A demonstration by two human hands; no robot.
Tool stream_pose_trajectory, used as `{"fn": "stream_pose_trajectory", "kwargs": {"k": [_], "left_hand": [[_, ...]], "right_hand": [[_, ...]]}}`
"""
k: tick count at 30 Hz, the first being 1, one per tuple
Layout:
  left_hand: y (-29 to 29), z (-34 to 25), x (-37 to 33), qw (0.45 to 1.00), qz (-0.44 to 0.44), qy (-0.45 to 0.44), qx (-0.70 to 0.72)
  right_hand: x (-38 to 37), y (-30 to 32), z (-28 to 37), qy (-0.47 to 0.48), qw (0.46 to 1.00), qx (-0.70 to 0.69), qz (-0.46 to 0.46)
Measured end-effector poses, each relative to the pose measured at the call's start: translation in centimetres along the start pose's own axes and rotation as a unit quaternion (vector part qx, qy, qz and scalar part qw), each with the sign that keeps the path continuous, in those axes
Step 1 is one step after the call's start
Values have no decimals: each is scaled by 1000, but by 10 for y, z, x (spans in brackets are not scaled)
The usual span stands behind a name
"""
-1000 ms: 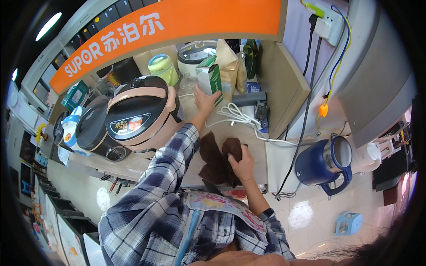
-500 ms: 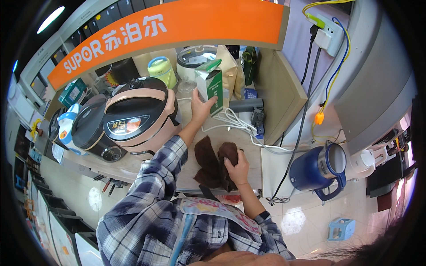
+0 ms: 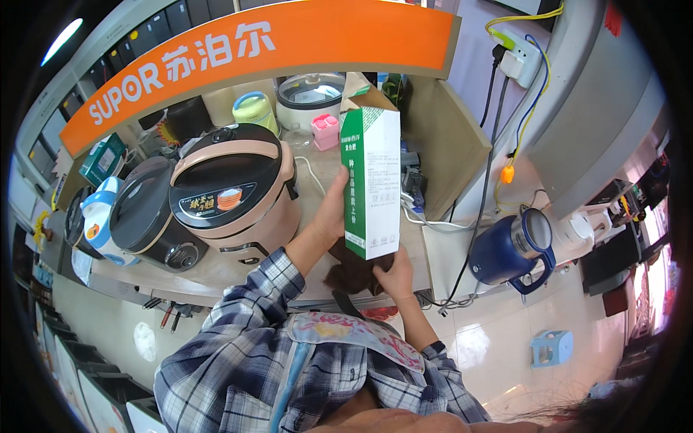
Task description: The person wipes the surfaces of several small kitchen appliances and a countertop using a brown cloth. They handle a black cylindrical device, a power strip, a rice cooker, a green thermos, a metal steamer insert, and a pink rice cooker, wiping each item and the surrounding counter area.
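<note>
A tall green-and-white cardboard box (image 3: 381, 173), its top flaps standing open, is held upright over the counter. My left hand (image 3: 330, 209) grips it from the left side; part of the fingers is hidden behind it. Below the box a dark brown cloth (image 3: 349, 276) lies bunched on the counter's near part. My right hand (image 3: 396, 277) is closed on the cloth's right end, close under the box's bottom edge. The box covers much of the cloth.
A pink-and-black rice cooker (image 3: 234, 195) stands left of my arm, with darker cookers (image 3: 151, 216) beyond. Behind are a pink container (image 3: 325, 133), a green-yellow pot (image 3: 255, 112) and a white cooker (image 3: 312, 108). A blue kettle (image 3: 505, 252), hanging cables and a wooden side panel (image 3: 451, 137) are right.
My left hand has lifted the box from the back of the counter and brought it nearer and rightward, above the cloth. A pink container behind it has come into sight. The right hand stays on the cloth.
</note>
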State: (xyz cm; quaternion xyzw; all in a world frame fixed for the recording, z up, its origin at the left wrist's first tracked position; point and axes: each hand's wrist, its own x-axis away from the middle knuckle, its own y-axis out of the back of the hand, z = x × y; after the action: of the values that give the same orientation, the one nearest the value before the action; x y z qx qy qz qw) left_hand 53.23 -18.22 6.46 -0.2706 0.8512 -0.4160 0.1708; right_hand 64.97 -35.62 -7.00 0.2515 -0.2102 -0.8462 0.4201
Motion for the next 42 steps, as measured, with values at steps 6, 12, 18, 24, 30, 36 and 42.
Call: {"fn": "stream_pose_trajectory", "kwargs": {"k": [6,12,18,24,30,36,42], "left_hand": [[20,-5,14,999,13,37,25],[19,-7,21,989,68,101,79],[26,18,58,984,22,173,-24],[30,19,84,976,77,205,2],[27,-14,74,956,129,226,136],[17,-31,72,962,105,224,115],[7,-18,75,998,33,39,42]], "right_hand": [[0,64,48,-29,912,-329,-244],[32,68,152,182,970,-102,-125],[-7,44,168,305,916,80,-248],[-54,61,182,241,916,53,-317],[21,28,186,331,926,134,-120],[59,10,194,298,945,107,-86],[55,15,184,255,940,49,-223]]}}
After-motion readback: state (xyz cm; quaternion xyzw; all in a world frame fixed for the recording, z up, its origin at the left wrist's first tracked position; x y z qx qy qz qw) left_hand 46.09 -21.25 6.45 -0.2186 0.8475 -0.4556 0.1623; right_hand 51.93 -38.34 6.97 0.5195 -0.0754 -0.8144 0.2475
